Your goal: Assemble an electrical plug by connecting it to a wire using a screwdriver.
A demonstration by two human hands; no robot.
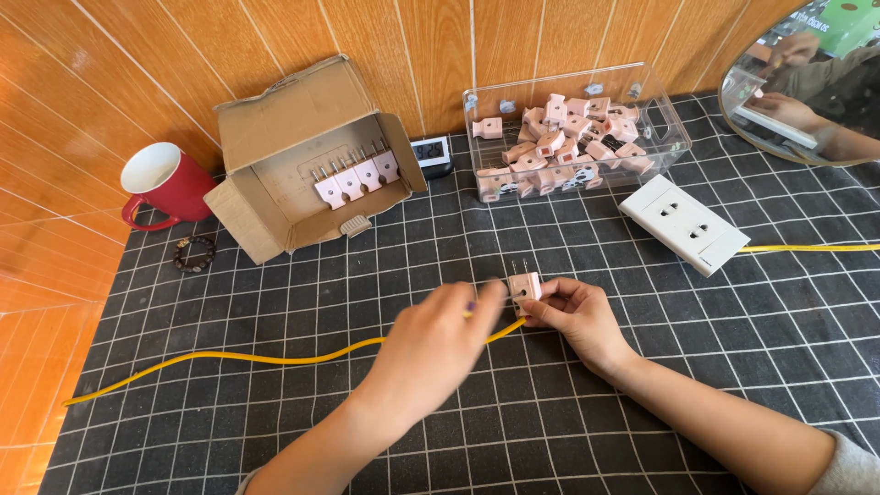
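The right hand (573, 316) pinches a pink plug (525, 287) between thumb and fingertips, holding it just above the black grid mat (642, 385) with its two metal prongs pointing up and away, toward the wall. The left hand (431, 353) comes in from the left, its fingers bunched at the plug's near-left side, where the yellow cord (275, 357) meets it; they seem to pinch the cord end or a small tool, but motion blur hides which. So the plug lies directly right of the left fingertips, its long axis running front to back, and the right hand is the one bearing it. The cord trails left across the mat in a loose wave.

Behind, well apart: an open cardboard box (302, 156) with plugs inside, a clear bin (573, 128) of more plugs, a white socket strip (683, 225), and a red mug (165, 183)
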